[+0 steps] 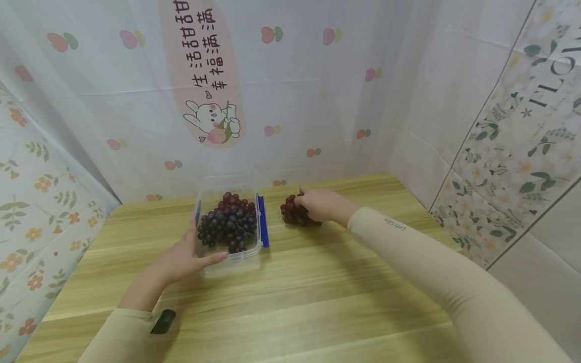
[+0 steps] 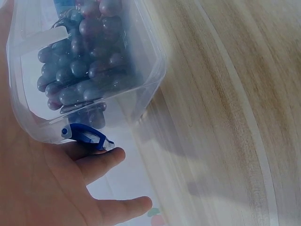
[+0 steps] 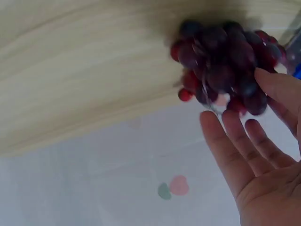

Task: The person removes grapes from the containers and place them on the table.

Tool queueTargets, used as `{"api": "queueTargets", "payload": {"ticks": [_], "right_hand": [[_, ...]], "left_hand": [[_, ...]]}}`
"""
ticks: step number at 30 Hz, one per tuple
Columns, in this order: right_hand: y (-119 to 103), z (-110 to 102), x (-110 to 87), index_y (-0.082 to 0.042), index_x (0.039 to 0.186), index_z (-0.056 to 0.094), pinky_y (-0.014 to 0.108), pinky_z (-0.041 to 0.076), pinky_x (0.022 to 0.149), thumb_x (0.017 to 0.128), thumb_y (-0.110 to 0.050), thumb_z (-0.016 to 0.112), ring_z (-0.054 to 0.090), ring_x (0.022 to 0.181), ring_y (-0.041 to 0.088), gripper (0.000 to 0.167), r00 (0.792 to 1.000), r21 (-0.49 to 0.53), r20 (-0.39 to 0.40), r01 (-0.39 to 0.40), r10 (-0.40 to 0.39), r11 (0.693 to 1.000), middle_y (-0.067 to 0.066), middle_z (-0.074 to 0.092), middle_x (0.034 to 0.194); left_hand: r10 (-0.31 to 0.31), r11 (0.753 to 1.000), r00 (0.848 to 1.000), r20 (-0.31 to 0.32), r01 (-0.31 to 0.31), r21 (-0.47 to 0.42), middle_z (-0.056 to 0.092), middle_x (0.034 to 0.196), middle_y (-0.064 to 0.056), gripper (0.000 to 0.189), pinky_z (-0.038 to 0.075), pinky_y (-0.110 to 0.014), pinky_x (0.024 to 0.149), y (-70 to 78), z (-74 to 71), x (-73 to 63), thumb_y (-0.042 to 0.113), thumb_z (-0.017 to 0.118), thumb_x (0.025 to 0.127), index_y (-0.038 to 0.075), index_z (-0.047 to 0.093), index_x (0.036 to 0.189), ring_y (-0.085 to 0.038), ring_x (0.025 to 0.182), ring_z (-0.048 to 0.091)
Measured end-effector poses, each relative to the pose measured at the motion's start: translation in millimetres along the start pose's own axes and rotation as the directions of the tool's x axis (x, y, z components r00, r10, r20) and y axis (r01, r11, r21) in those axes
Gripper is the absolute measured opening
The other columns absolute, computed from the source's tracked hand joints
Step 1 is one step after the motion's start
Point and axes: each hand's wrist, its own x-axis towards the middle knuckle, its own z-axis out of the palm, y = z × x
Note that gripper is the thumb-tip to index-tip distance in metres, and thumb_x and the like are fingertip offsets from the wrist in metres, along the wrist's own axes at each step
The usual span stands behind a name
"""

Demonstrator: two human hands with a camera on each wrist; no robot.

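Observation:
A clear plastic container (image 1: 248,252) with blue side latches stands on the table, holding dark and reddish grapes (image 1: 229,222). My left hand (image 1: 183,259) is spread around its near-left corner, thumb along the front rim, other fingers at the left side. In the left wrist view, extended fingers (image 2: 106,165) lie beside a blue latch (image 2: 84,134). To the right of the container, my right hand (image 1: 324,204) holds a bunch of red grapes (image 1: 290,210) from above. The right wrist view shows the thumb (image 3: 273,84) against the bunch and the other fingertips at its edge.
A blue latch flap (image 1: 263,222) sticks out from the container's right side. The wood-grain table (image 1: 281,302) meets a printed white curtain (image 1: 295,101) at the back. Floral panels (image 1: 522,166) stand at both sides. A black band (image 1: 163,321) shows by the left sleeve.

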Motion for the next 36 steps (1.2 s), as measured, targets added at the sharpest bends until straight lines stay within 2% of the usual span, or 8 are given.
{"api": "queueTargets", "payload": {"ticks": [2,7,10,13,20,24,31,36], "right_hand": [[-0.2,-6.4,0.0,-0.017,0.135,0.071,0.04,0.064,0.085,0.103,-0.004,0.065,0.072,0.117,0.033,0.035,1.0,-0.002,0.024,-0.009,0.009,1.0,0.022,0.06,0.144],[-1.6,-21.5,1.5,-0.016,0.143,0.067,0.04,0.064,0.09,0.102,-0.002,0.064,0.073,0.11,0.029,0.043,0.999,-0.028,0.038,-0.024,0.025,0.999,0.017,0.063,0.137],[-4.8,-30.7,1.7,-0.015,0.143,0.067,0.042,0.064,0.094,0.102,-0.002,0.064,0.072,0.118,0.03,0.043,0.999,-0.043,0.027,-0.019,0.02,0.999,0.017,0.063,0.142],[-9.0,-38.9,2.1,-0.015,0.143,0.067,0.041,0.064,0.09,0.103,-0.002,0.062,0.073,0.116,0.03,0.043,1.0,-0.045,0.02,-0.01,0.011,0.999,0.016,0.063,0.143],[-18.0,-53.3,6.8,-0.015,0.14,0.069,0.037,0.062,0.084,0.104,-0.004,0.06,0.069,0.099,0.023,0.039,1.0,-0.063,0.008,0.009,-0.008,0.998,0.012,0.066,0.132],[-23.3,-61.9,10.9,-0.02,0.147,0.066,0.036,0.06,0.078,0.106,-0.007,0.061,0.066,0.093,0.023,0.044,1.0,-0.068,0.0,0.007,-0.007,0.998,0.011,0.066,0.13],[-36.8,-76.8,19.4,-0.021,0.148,0.064,0.038,0.063,0.093,0.103,-0.011,0.069,0.07,0.113,0.023,0.046,1.0,-0.054,0.015,0.006,-0.005,0.999,0.01,0.063,0.145],[-50.9,-84.0,27.6,-0.021,0.145,0.065,0.037,0.063,0.091,0.103,-0.018,0.072,0.07,0.111,0.022,0.043,0.999,-0.098,0.021,0.038,-0.036,0.994,0.008,0.064,0.141]], "left_hand": [[-0.003,1.0,1.0,0.002,0.003,0.001,-0.002,0.171,-0.041,0.145,0.03,-0.076,0.121,-0.4,0.3,0.2,0.083,0.062,0.089,0.006,-0.038,0.159,-0.064,0.155,0.018],[-0.008,1.0,1.0,0.011,0.008,-0.003,-0.003,0.17,-0.042,0.145,0.029,-0.077,0.122,-0.2,0.2,-0.4,0.083,0.062,0.089,0.004,-0.038,0.159,-0.065,0.155,0.017],[-0.007,1.0,1.0,0.017,0.007,-0.001,-0.003,0.17,-0.043,0.145,0.03,-0.077,0.121,0.1,0.2,-1.0,0.083,0.061,0.089,0.003,-0.038,0.158,-0.065,0.154,0.017],[-0.008,1.0,1.0,0.017,0.008,0.003,-0.002,0.17,-0.043,0.145,0.03,-0.076,0.121,-0.1,0.3,-1.2,0.082,0.062,0.09,0.003,-0.038,0.158,-0.065,0.154,0.019],[-0.004,1.0,1.0,0.009,0.004,0.003,-0.002,0.17,-0.043,0.145,0.029,-0.076,0.122,-1.1,1.2,0.1,0.084,0.061,0.089,0.002,-0.037,0.159,-0.065,0.154,0.018],[-0.005,1.0,1.0,0.011,0.005,0.001,-0.002,0.17,-0.042,0.145,0.029,-0.076,0.121,-0.4,1.2,-0.3,0.084,0.061,0.089,0.003,-0.037,0.159,-0.064,0.155,0.018],[-0.006,1.0,1.0,0.012,0.006,0.003,-0.001,0.17,-0.043,0.146,0.029,-0.077,0.121,-0.1,0.8,-0.6,0.084,0.061,0.089,0.002,-0.037,0.159,-0.065,0.155,0.018],[-0.007,1.0,1.0,0.009,0.007,0.003,0.0,0.169,-0.044,0.146,0.03,-0.076,0.121,-1.2,1.1,1.0,0.084,0.061,0.089,0.002,-0.038,0.158,-0.065,0.154,0.018]]}}
